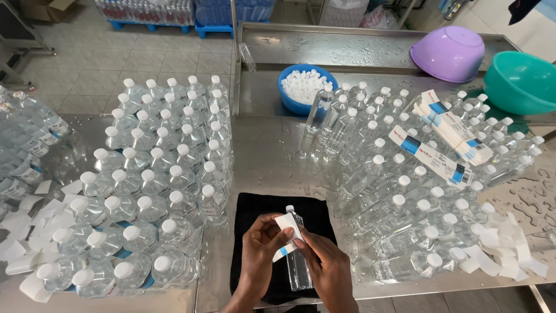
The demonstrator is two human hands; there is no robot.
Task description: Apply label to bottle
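Both hands raised together, left hand [259,246] fingers curled; right hand [329,264] pinching

Place: I look down on a small water-bottling workshop | Signs: steel tables [272,156] crowded with capped clear bottles [168,174] | label stacks [449,124] | blue bowl of white caps [304,87] | shrink-wrapped bottle packs [145,11] on the tiled floor [87,64]
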